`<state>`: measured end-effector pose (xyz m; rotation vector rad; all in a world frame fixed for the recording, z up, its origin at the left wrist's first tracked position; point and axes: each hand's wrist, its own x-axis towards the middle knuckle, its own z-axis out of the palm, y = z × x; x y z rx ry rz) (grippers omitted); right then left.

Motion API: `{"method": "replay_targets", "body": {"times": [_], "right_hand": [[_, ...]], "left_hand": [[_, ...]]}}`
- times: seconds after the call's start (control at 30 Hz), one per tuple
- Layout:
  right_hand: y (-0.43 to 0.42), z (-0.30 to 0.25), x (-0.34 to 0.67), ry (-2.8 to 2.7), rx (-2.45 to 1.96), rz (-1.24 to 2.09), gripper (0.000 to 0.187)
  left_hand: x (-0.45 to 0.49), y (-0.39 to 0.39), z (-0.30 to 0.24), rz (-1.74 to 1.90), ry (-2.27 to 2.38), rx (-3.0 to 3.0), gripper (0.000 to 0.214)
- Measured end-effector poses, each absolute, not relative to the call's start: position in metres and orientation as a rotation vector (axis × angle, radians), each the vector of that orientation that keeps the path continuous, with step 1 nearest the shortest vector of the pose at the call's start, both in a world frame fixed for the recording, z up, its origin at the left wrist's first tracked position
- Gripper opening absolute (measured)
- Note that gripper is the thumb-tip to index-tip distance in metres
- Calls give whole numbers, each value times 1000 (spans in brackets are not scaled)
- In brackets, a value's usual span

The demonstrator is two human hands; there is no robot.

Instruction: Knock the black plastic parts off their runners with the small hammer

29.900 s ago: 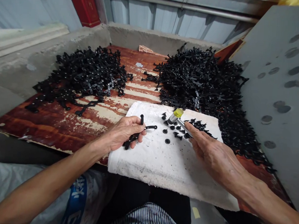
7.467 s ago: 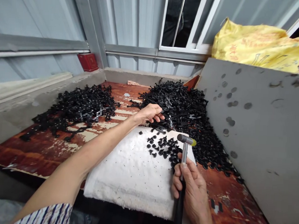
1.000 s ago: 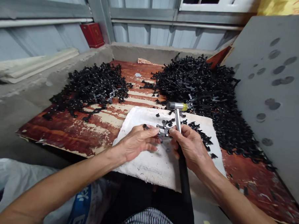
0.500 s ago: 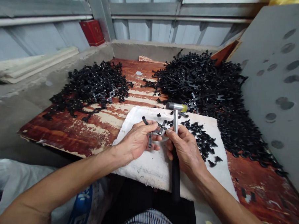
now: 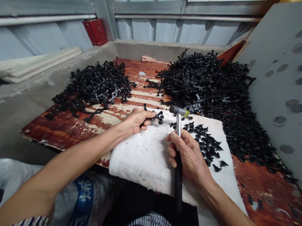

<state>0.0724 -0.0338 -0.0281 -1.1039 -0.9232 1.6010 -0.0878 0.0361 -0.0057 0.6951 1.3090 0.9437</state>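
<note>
Between the fingers of my left hand (image 5: 138,120) is a black jointed linkage piece (image 5: 158,117), held over the far left part of the white cloth (image 5: 144,156). One end of the piece sticks up past the fingers. My right hand (image 5: 188,151) is closed around a small mallet (image 5: 178,126) with a metal shaft and a black grip. The mallet's dark and yellow head points up, above the cloth. Small black caps (image 5: 207,142) lie scattered on the cloth beside my right hand. The two hands are apart.
A heap of black linkage pieces (image 5: 97,80) sits on the left of the worn red-brown board (image 5: 90,137). A larger black heap (image 5: 207,82) lies at the back right, against a grey panel (image 5: 279,85). A red box (image 5: 95,32) rests on the ledge.
My left hand has moved away from my right, up and to the left, taking the linkage piece along and turning it. My right hand still grips the mallet and no longer touches the piece.
</note>
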Motion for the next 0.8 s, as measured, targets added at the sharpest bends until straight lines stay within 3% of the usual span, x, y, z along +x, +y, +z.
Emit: {"method": "replay_targets", "body": {"times": [0.8], "right_hand": [[-35,-29,79,-793,-1050,1593,28]], "left_hand": [[-80,60,-4,794,1420,729,25]]}}
